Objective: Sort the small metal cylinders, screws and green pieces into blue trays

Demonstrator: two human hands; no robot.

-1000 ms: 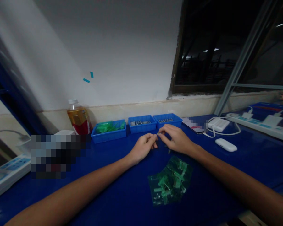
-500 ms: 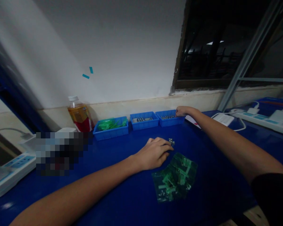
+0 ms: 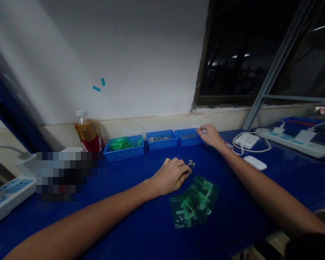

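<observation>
Fingers (image 3: 184,168) of the bare left hand (image 3: 168,177) are resting bent and close together on the glossy blue table (image 3: 119,224); a pale glint is showing at their tips, but whether they are gripping a piece cannot be told. The bare right hand (image 3: 210,135) is hanging over the right end of a blue rectangular plastic tray (image 3: 188,142) of small metal parts, thumb and forefinger standing narrowly together; what they are holding, if anything, cannot be told.

Small silvery screw-like metal pieces (image 3: 191,163) are lying on the table just beyond the left fingertips. By judgement, they are likely to be light, hard and prone to rolling, best taken by the shank between two fingertips. Transparent green plastic bags (image 3: 182,216) containing pale parts are lying nearer the wearer; probably limp and slippery, they are calling for a pinch at an edge.

Count: loose pieces, three or four, exact number unclear; flat bags, at least two, overlapping; trays, three, standing in a row, the middle tray (image 3: 162,145) carrying metal rods, the left tray (image 3: 124,156) carrying uncounted green plastic; amber-and-red bottle (image 3: 89,135), one, standing behind the left tray.
</observation>
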